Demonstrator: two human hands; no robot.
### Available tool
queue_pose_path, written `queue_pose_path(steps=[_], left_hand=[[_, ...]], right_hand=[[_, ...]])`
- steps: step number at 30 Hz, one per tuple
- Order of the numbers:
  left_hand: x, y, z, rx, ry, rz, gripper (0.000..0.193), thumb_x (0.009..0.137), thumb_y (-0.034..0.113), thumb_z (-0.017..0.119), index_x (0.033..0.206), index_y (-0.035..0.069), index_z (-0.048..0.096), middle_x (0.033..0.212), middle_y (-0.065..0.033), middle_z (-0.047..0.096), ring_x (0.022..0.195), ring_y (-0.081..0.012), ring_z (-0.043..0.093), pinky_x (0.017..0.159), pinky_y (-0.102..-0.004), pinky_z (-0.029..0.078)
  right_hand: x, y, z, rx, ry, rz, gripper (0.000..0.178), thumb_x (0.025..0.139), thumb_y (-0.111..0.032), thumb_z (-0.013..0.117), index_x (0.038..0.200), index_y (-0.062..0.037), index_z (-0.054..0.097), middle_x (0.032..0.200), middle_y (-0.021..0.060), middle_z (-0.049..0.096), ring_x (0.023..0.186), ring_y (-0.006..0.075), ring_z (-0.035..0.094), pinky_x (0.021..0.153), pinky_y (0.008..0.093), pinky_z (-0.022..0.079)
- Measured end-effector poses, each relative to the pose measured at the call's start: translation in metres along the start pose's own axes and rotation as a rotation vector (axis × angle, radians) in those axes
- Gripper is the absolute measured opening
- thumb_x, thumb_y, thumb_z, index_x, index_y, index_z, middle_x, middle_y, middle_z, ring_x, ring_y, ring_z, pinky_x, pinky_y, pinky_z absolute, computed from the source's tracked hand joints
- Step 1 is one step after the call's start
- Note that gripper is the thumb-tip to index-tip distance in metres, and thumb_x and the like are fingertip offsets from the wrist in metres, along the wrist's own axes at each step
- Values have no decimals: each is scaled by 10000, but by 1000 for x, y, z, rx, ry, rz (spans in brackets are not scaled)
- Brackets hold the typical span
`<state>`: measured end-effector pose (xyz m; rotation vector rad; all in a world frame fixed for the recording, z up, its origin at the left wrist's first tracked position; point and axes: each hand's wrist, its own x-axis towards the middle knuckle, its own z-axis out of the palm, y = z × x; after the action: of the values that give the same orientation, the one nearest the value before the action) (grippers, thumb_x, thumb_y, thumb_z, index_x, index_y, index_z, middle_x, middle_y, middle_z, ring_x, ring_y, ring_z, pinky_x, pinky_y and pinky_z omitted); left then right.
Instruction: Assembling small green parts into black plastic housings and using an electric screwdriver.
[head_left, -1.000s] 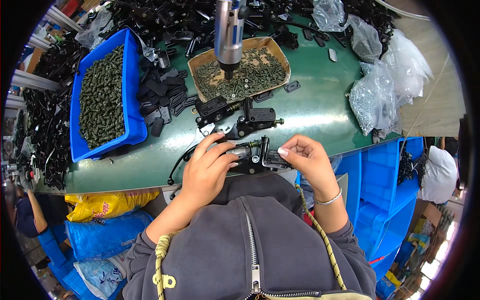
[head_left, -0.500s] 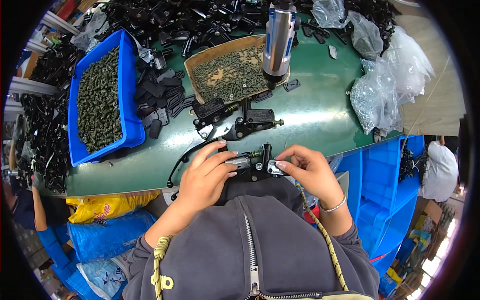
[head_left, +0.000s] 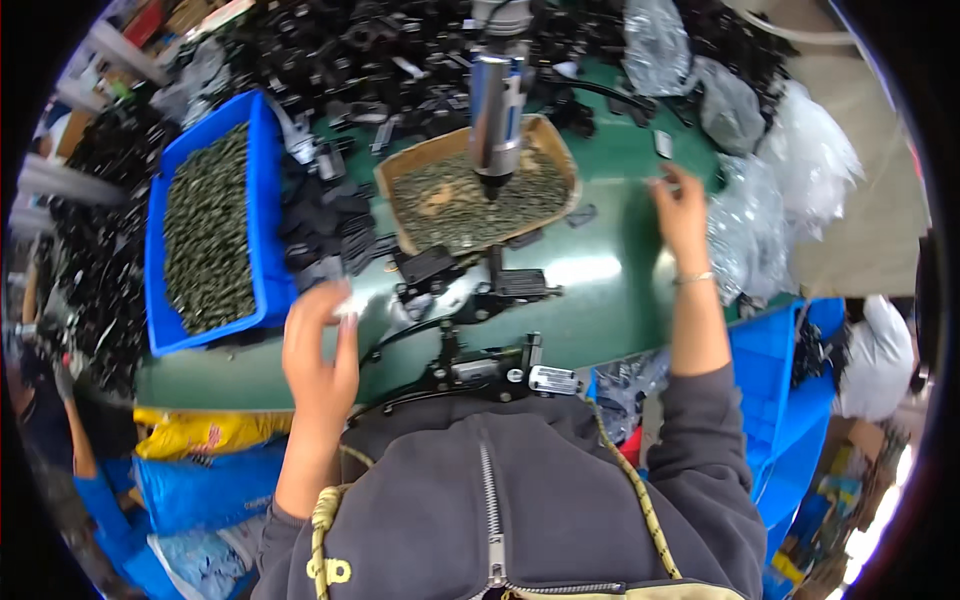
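Note:
At the table's near edge, against my front, rests a black brake lever assembly (head_left: 450, 380) with a grey reservoir (head_left: 475, 371) and a light plate (head_left: 555, 380); neither hand touches it. My left hand (head_left: 318, 355) is raised over the table's left part, near a pile of black covers (head_left: 325, 215). Its thumb and forefinger look apart, though blurred. My right hand (head_left: 684, 215) reaches over the right part, fingers apart, just below a small light plate (head_left: 663, 144). Two more lever assemblies with black reservoir covers (head_left: 522, 283) lie ahead of me.
A powered screwdriver (head_left: 497, 120) hangs above a cardboard tray (head_left: 392, 190) of screws. At left stands a blue bin (head_left: 262, 200) of small dark-green parts. Black parts (head_left: 400, 60) heap along the back. Clear plastic bags (head_left: 755, 220) lie at right. Blue crates (head_left: 765, 370) stand beside me.
Both hands have left the lever assembly at the near edge. The left moved left, toward the covers; the right moved far and right. The screwdriver and the whole view have shifted slightly.

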<state>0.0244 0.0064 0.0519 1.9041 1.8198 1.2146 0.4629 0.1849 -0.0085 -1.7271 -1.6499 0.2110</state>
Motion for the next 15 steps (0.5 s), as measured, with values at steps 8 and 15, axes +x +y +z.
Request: queue_pose_path(steps=[8,15], left_hand=[[36,-31,18,378,-112,-206,338,848,87,700,1177,79,623,1082,-98,611,859,-257,645,690,-349,525],[53,-28,31,548,-187,-68,294,816,196,746,1082,105,661,979,-86,579,854,-279,653,699,-405,540]], right_hand=[[87,62,22,-728,-85,-132,364,967,-307,593,1208,-40,644,1182,191,621,1072,388,588,903,448,495],[74,50,2,-654,17,-271,307,984,-213,578,1226,-24,604,1061,131,690,801,302,652,731,391,547]])
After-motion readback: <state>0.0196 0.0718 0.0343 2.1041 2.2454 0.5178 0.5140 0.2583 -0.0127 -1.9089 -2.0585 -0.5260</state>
